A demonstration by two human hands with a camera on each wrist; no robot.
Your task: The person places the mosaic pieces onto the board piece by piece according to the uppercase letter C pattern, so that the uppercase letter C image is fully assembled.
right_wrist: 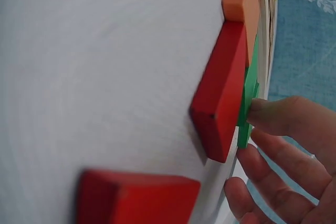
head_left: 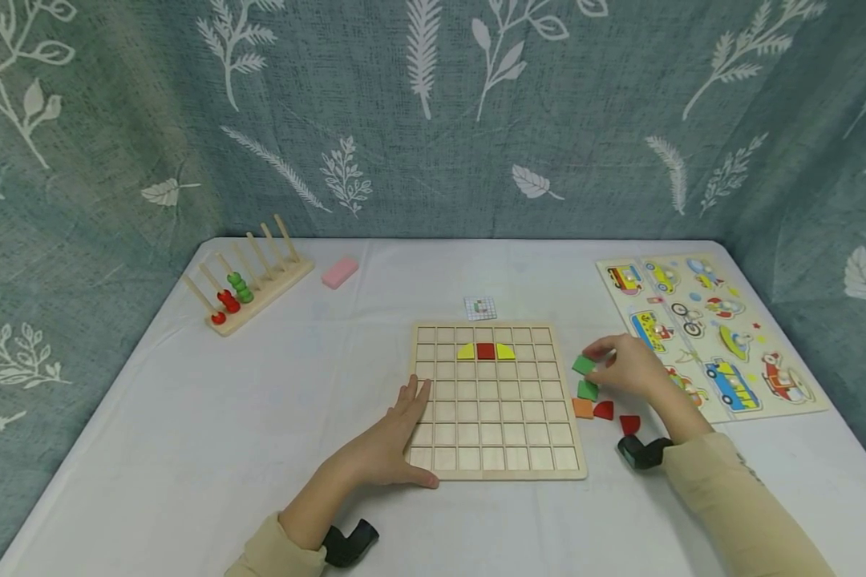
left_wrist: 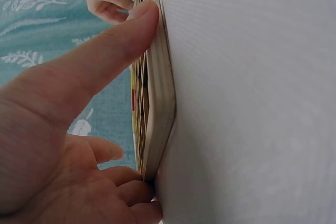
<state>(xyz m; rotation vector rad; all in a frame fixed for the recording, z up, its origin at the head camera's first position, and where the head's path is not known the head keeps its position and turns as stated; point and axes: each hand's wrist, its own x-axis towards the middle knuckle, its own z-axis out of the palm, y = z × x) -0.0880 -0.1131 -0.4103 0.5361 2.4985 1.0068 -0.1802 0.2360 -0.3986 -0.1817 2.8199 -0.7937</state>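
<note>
A wooden grid board (head_left: 498, 474) lies on the table with a red square block (head_left: 486, 351) between two yellow quarter-round blocks (head_left: 505, 352) in one of its upper rows. My left hand (head_left: 386, 445) rests at the board's lower left corner, thumb on the front edge and fingers spread along the left side. Right of the board, my right hand (head_left: 629, 367) pinches a green square block (head_left: 583, 365) between thumb and fingers. Close below it lie another green block (head_left: 588, 390), an orange square block (head_left: 582, 409) and two red quarter-round blocks (right_wrist: 218, 98).
Behind the board lies a small patterned card (head_left: 479, 308). A wooden peg stand (head_left: 260, 300) with red and green beads stands at the back left, beside a pink block (head_left: 340, 272). A vehicle picture puzzle board (head_left: 758, 336) lies at the right, partly under my right forearm.
</note>
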